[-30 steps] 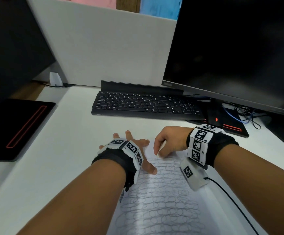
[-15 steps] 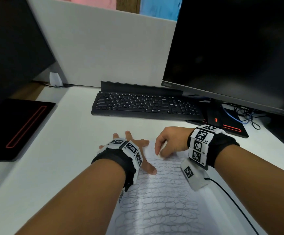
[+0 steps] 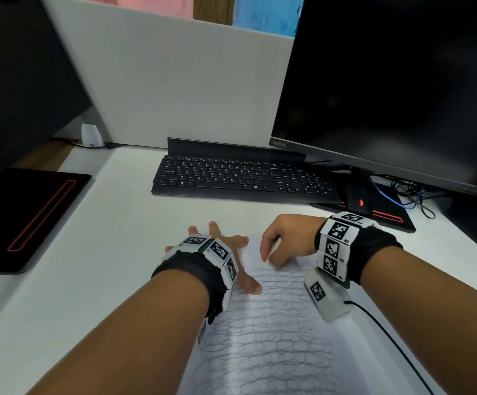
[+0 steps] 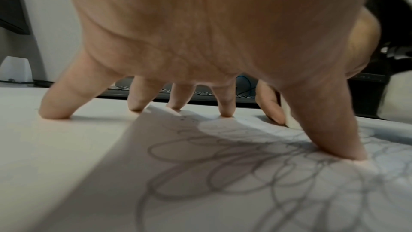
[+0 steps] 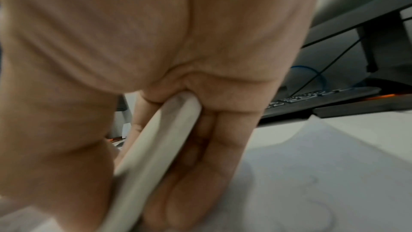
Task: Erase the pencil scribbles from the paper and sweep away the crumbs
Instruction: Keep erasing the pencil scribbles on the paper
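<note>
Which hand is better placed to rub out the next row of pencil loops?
The right hand: it already grips the white eraser at the paper's far end, above the scribbles. The left hand is spread, pressing the sheet.

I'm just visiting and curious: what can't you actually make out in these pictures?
- Eraser: right wrist view, blurred; the right hand covers it in the head view.
- Paper: head view, near end cut off by the bottom edge.
- Crumbs: only tiny specks in the left wrist view, too small to count.
- Left hand: head view, wrist band hides most of it.
</note>
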`<state>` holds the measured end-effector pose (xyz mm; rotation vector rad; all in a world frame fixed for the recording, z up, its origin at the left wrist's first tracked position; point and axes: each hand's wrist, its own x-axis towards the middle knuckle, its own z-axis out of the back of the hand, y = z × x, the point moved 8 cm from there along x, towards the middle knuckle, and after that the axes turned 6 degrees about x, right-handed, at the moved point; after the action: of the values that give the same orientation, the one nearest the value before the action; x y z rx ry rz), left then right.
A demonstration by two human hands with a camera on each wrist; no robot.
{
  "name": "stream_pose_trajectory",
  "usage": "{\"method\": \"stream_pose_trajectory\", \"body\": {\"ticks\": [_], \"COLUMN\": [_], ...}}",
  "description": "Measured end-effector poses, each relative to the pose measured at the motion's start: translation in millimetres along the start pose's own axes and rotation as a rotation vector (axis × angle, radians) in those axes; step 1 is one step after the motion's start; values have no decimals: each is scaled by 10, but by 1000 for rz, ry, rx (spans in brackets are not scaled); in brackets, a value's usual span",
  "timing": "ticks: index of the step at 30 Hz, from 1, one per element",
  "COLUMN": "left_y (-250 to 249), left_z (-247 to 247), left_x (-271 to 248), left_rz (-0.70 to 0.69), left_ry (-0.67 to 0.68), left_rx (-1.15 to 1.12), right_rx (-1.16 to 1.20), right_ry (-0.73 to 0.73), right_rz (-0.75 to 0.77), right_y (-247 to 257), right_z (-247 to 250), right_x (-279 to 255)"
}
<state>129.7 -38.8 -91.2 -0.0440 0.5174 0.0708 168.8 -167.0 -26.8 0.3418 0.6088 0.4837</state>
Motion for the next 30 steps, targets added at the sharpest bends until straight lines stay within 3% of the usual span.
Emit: {"method": "stream_pose_trajectory", "body": {"ticks": [2, 5, 9, 13, 16, 20, 24, 30], "left_y": [-6, -16, -11, -17, -13, -19, -64, -415], "left_z": [-2, 5, 13, 29, 37, 42, 69, 212], "left_x": [12, -4, -11, -34, -41, -46, -86, -156], "left_rz": [-3, -4, -4, -1, 2, 3, 6, -88], "left_ry": [0, -10, 1, 5, 13, 6, 28, -140], "left_rx": [-2, 3, 5, 6, 5, 24, 61, 236], "right_rx": [0, -4, 7, 13, 8, -11, -34, -34], "right_ry": [19, -84, 7, -93, 9, -126, -80, -103], "right_rz": [-1, 8, 16, 22, 9, 4, -24, -27], "right_y": [-7, -36, -31, -63, -55, -102, -88, -53], "right_z": [-19, 79, -19, 83, -13, 142, 121, 130], "right_x": [-3, 9, -2, 0, -7, 13, 31, 7]}}
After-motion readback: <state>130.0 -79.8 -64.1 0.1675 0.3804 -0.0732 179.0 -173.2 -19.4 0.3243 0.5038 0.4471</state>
